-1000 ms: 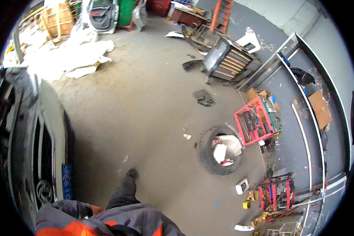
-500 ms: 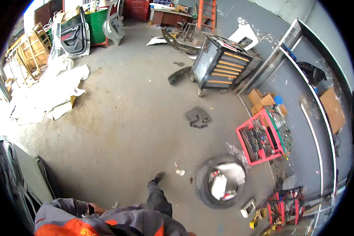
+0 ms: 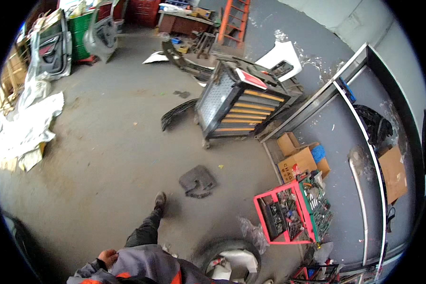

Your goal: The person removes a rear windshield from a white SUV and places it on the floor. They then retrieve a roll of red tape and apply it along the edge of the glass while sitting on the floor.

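A round black rubber tyre (image 3: 222, 244) lies flat on the grey floor (image 3: 113, 165), white scraps (image 3: 244, 260) inside its ring, its lower part out of view.

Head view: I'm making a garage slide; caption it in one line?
Left hand by a grey jacket, with a tyre, red-framed tool tray and drawer cabinet in view.

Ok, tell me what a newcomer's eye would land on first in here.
Probably the bright red tool tray, crammed with tools at the lower right, and beyond it the dark tool cabinet with its orange-yellow drawer edges, just above the middle. After that, likely the orange ladder against the wall at the top and the glaring white sheeting spread on the floor at far left.
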Motion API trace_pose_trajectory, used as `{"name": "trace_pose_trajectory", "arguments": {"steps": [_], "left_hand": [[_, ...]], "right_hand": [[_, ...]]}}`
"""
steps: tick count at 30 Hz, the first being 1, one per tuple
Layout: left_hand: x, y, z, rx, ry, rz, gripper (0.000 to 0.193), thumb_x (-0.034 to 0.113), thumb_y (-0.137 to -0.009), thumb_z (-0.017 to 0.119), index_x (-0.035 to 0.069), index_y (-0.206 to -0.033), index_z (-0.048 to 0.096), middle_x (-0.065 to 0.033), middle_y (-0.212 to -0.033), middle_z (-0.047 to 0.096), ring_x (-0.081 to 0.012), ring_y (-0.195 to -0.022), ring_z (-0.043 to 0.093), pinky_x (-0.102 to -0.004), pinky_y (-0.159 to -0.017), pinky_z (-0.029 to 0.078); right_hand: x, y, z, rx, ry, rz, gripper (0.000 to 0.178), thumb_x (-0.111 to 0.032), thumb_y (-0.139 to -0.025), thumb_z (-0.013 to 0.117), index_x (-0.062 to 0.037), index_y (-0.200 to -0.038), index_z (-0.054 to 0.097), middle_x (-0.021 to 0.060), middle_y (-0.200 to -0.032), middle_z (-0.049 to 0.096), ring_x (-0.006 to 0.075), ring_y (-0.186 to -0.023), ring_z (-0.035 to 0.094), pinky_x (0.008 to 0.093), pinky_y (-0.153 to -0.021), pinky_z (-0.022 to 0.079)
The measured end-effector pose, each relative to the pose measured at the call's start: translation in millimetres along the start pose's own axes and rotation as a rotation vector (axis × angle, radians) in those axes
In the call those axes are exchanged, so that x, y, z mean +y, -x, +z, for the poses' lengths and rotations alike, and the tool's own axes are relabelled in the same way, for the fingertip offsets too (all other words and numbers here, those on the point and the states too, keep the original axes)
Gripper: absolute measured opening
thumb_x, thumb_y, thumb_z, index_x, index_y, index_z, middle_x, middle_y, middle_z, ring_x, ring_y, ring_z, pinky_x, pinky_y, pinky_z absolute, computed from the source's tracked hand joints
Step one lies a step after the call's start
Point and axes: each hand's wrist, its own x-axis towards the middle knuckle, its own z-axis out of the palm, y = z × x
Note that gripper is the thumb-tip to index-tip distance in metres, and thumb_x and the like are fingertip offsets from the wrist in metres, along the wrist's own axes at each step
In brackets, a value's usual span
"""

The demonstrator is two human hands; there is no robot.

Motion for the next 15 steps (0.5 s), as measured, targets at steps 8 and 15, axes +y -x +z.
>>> {"name": "trace_pose_trajectory", "arguments": {"steps": [8,15], "left_hand": [[426.5,-386.2,57.0,-0.179,-0.962,0.410,0.044,0.053,-0.092,0.054,0.012,-0.103,0.065,-0.0130,-0.090,0.070,-0.0339,-0.081,0.067,-0.0437,-0.071,0.052],[878.8,-481.6,252.4,0.261,-0.963,1.263,0.021,0.029,-0.089,0.064,0.008,-0.094,0.065,-0.0146,-0.083,0.068,-0.0350,-0.073,0.066,-0.0438,-0.062,0.052]], "right_hand": [[84.6,-191.3,-176.8,0.012,-0.002,0.256,0.032,-0.033,-0.094,0.055,-0.0030,-0.098,0.067,0.0123,-0.081,0.067,0.0292,-0.072,0.064,0.0469,-0.065,0.049],[160.0,-404.1,-426.8,0.504,-0.464,0.193,0.034,-0.036,-0.095,0.052,-0.0038,-0.090,0.062,0.0084,-0.063,0.059,0.0180,-0.046,0.049,0.0376,-0.044,0.040]]}}
